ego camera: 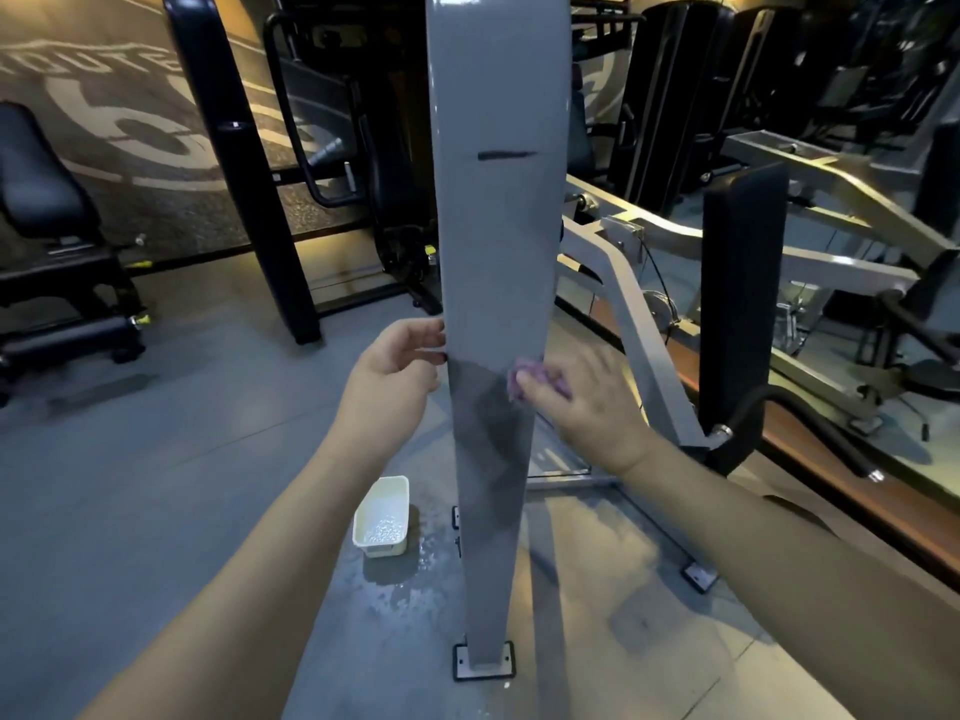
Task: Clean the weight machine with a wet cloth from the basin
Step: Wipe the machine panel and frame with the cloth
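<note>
The weight machine's tall grey upright post (496, 252) stands right in front of me, darker and wet from mid-height down. My right hand (589, 402) presses a crumpled purple cloth (527, 379) against the post's right side, fingers curled round it. My left hand (397, 376) rests on the post's left edge with relaxed fingers. A white basin (382, 517) with water sits on the floor just left of the post's base.
Water is splashed on the grey floor (415, 579) around the basin. The machine's silver arms and a black pad (743, 283) stand to the right. Black gym machines (57, 241) line the left and back. The post's foot plate (484, 662) is bolted to the floor.
</note>
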A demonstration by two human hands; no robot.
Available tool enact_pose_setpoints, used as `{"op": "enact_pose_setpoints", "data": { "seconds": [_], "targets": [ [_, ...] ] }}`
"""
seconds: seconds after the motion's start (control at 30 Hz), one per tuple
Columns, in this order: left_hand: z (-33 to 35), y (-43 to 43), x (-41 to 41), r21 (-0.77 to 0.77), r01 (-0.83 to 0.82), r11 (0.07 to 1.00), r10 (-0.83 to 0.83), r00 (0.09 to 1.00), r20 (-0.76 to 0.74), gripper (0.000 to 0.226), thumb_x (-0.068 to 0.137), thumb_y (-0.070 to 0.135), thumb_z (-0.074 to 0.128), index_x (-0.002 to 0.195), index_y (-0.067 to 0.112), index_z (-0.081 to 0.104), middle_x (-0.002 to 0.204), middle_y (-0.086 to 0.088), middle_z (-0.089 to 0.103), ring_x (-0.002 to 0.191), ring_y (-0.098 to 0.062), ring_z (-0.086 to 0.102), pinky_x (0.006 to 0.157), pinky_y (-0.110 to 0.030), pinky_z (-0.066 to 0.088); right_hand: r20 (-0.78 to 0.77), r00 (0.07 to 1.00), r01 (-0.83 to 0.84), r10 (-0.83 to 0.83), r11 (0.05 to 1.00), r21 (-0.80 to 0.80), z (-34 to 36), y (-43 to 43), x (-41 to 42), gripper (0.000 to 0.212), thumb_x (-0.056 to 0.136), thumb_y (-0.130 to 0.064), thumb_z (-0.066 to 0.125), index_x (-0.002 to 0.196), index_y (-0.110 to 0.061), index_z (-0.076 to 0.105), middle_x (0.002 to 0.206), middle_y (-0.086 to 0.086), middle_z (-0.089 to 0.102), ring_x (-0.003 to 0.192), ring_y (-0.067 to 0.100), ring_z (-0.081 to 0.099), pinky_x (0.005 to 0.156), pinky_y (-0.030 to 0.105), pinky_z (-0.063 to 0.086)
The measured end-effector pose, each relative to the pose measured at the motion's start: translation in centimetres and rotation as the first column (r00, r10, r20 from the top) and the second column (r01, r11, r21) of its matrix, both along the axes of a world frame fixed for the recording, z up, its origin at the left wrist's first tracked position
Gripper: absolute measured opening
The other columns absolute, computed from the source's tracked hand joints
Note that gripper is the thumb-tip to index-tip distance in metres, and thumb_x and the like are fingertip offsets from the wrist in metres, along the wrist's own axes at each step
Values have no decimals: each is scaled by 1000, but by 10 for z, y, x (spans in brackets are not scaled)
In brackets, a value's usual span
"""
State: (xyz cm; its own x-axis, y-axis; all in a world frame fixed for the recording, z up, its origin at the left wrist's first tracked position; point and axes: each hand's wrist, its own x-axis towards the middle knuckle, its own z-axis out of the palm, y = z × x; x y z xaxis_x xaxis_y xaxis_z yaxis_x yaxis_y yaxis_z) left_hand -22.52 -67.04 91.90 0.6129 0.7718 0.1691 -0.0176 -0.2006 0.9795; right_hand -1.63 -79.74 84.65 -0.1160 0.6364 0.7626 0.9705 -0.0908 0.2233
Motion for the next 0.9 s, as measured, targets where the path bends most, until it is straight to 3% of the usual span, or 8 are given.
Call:
{"op": "enact_pose_setpoints", "data": {
  "seconds": [0.03, 0.1, 0.23, 0.37, 0.43, 0.57, 0.77, 0.9],
  "targets": [
    [0, 0, 0, -6, -3, 1000, 3, 1000, -1, 55, 87, -15, 40, 115, 22, 70, 113, 4, 73, 106, -16, 68, 86, -30, 52, 56, 998, -24, 27, 998, -61, -19, -5, -1, 11, 104, -25, 59, 106, -16, 65, 87, 3, 60, 81, 27, 55, 77, 36, 39],
    [0, -2, 2, -14, -14, 1000, 14, 1000, -2, 56, 85, -17, 42, 113, 22, 70, 113, 3, 73, 106, -15, 67, 86, -29, 52, 172, 982, -66, 73, 997, -48, -42, -9, 1, 17, 98, -10, 65, 115, -14, 66, 90, 9, 63, 76, 31, 57, 73, 40, 43],
    [-1, 0, -1, -7, 2, 1000, -2, 1000, -11, 60, 80, -20, 43, 117, 18, 71, 119, -1, 74, 112, -18, 68, 92, -34, 53, 319, 945, -95, 74, 994, 52, -18, 10, -25, 14, 96, -15, 69, 108, -20, 74, 95, 2, 67, 79, 26, 59, 76, 38, 43],
    [4, 12, -7, -18, 50, 999, -50, 999, -5, 59, 82, -22, 40, 114, 17, 72, 113, 0, 75, 102, -11, 70, 88, -33, 55, 134, 987, 38, -92, 932, 359, 45, 31, -37, 13, 97, -21, 72, 108, -20, 79, 92, 2, 70, 88, 26, 51, 78, 40, 38],
    [4, 20, -8, -25, 57, 998, -56, 998, 18, 54, 85, -21, 41, 107, 18, 71, 104, 3, 73, 92, -5, 68, 83, -28, 55, 141, 984, 62, -113, 944, 324, 31, 31, -47, 11, 98, -21, 71, 105, -21, 79, 91, 0, 70, 83, 27, 53, 75, 39, 39],
    [-8, 50, -11, -61, 46, 997, -42, 997, 59, 43, 88, -15, 42, 96, 17, 70, 92, 3, 70, 83, -8, 64, 75, -27, 54, 354, 934, 31, -38, 999, 25, 1, 22, -60, 6, 98, -21, 70, 96, -21, 76, 90, -3, 69, 71, 24, 60, 70, 35, 46],
    [-18, 114, -17, -74, 134, 988, -134, 991, 2, 35, 90, -8, 42, 90, 15, 69, 84, 1, 69, 77, -15, 61, 73, -30, 51, 209, 930, 213, -303, 906, 365, 105, 66, -93, 12, 97, -22, 73, 101, -14, 81, 81, 8, 65, 68, 30, 58, 66, 39, 42],
    [-13, 155, -19, -68, 239, 969, -239, 971, 7, 33, 92, -5, 44, 88, 15, 69, 80, 4, 70, 71, -10, 60, 73, -29, 52, 185, 880, 382, -438, 883, 274, 103, 69, -119, 17, 98, -26, 72, 103, -13, 81, 81, 11, 65, 70, 30, 58, 68, 40, 43]
  ]
}}
